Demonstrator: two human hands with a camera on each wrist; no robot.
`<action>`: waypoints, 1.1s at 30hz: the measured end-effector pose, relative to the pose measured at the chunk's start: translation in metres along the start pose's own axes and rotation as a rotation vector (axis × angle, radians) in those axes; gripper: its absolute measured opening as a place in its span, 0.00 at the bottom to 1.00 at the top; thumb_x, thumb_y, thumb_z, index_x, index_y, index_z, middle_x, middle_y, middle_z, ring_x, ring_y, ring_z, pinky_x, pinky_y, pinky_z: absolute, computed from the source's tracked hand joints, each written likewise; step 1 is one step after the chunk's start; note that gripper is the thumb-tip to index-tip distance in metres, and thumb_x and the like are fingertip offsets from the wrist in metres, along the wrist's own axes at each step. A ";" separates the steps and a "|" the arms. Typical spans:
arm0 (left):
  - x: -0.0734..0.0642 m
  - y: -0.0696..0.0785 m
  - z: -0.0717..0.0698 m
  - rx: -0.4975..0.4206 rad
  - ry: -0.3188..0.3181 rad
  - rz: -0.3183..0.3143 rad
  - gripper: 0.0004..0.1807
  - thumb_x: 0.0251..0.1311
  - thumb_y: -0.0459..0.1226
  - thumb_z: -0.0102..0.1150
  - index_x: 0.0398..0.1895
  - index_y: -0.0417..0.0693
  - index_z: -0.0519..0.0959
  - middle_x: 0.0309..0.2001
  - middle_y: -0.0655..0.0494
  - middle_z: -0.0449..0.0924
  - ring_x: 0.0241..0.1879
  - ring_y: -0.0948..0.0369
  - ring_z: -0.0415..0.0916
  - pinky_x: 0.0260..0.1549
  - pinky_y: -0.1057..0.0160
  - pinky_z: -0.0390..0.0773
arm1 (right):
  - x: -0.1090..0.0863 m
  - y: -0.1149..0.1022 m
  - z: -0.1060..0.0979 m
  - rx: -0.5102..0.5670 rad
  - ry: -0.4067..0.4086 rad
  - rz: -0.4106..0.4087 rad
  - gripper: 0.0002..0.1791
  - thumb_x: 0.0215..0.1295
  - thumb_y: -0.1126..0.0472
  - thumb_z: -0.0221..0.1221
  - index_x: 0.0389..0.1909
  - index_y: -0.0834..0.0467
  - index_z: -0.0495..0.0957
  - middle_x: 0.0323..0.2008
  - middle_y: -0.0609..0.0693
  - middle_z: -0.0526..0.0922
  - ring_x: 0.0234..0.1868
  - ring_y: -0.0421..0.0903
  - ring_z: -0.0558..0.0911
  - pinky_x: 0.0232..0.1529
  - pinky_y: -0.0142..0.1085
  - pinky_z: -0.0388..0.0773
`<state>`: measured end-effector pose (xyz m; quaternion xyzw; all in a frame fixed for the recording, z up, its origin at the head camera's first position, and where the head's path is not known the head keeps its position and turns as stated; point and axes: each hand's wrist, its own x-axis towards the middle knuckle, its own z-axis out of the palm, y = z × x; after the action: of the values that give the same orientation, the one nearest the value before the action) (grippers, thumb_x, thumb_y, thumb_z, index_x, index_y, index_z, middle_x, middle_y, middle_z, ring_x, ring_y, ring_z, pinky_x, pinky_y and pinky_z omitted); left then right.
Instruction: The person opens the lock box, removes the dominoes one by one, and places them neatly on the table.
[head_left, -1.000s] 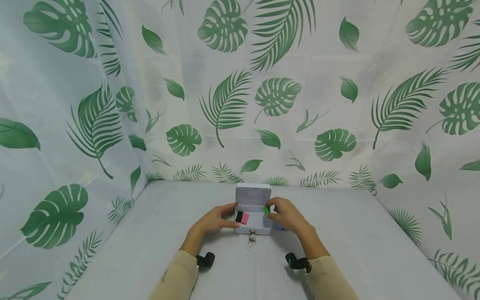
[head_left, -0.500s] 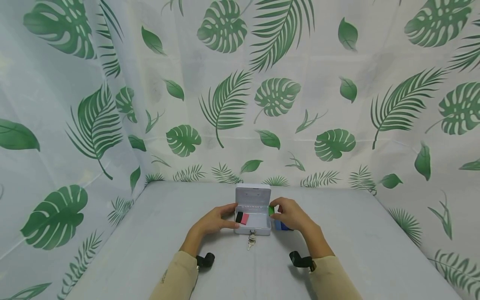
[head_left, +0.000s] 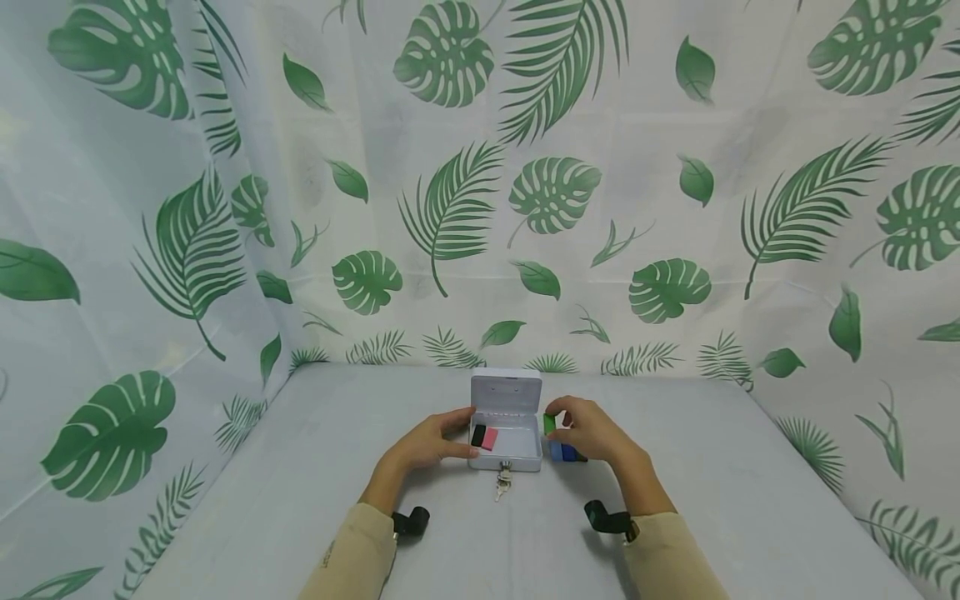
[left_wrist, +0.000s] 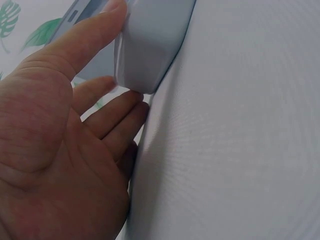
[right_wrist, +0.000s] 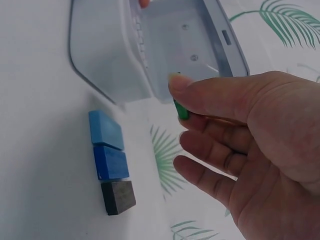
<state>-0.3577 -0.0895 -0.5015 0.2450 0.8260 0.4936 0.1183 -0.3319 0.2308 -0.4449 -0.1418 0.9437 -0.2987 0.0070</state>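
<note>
Two hands work at a small white box standing open on the grey surface in the head view: the left hand grips its left wall, while the right hand pinches a green block just right of the box. A pink piece lies inside.

The left wrist view shows thumb and fingers curled round the box corner.

The right wrist view shows thumb and forefinger pinching the green block above three blocks in a row beside the box.
</note>
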 end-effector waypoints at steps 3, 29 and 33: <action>-0.001 0.001 0.000 -0.002 0.000 0.000 0.48 0.57 0.48 0.78 0.79 0.50 0.65 0.77 0.52 0.68 0.78 0.51 0.62 0.79 0.43 0.56 | -0.001 0.001 -0.002 0.001 -0.006 0.006 0.20 0.63 0.63 0.72 0.55 0.59 0.82 0.44 0.52 0.84 0.41 0.47 0.77 0.37 0.38 0.77; 0.000 -0.002 0.001 -0.001 0.004 0.004 0.48 0.57 0.49 0.77 0.80 0.51 0.65 0.77 0.53 0.67 0.79 0.52 0.62 0.79 0.44 0.57 | -0.005 0.016 -0.010 0.011 0.006 0.045 0.19 0.64 0.64 0.70 0.55 0.60 0.82 0.38 0.53 0.82 0.36 0.48 0.76 0.32 0.37 0.75; 0.000 -0.002 0.001 0.001 0.005 0.006 0.48 0.57 0.48 0.77 0.80 0.51 0.65 0.78 0.52 0.67 0.79 0.51 0.62 0.79 0.44 0.57 | -0.006 0.021 -0.013 0.005 0.005 0.055 0.19 0.64 0.64 0.70 0.55 0.60 0.82 0.40 0.54 0.82 0.38 0.48 0.76 0.33 0.37 0.75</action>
<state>-0.3579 -0.0895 -0.5032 0.2463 0.8259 0.4940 0.1145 -0.3325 0.2559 -0.4465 -0.1151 0.9466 -0.3010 0.0131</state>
